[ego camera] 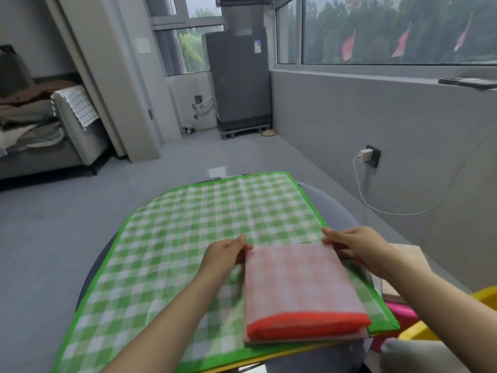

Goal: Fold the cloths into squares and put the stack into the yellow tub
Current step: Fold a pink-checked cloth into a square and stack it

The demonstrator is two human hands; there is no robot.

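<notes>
A folded red-and-white checked cloth (pixel 301 286) with a solid red border along its near edge lies on a spread green-and-white checked cloth (pixel 188 238). My left hand (pixel 226 254) pinches the red cloth's far left corner. My right hand (pixel 357 249) grips its far right corner. The green cloth is flat over a round dark table (pixel 333 203). Part of the yellow tub (pixel 481 297) shows at the lower right, past my right forearm.
A pink object (pixel 400 310) and a pale wooden surface (pixel 408 254) sit by the tub at the right. A grey wall with a plugged-in charger and white cable (pixel 365 154) runs along the right. A sofa stands far left, with grey floor beyond the table.
</notes>
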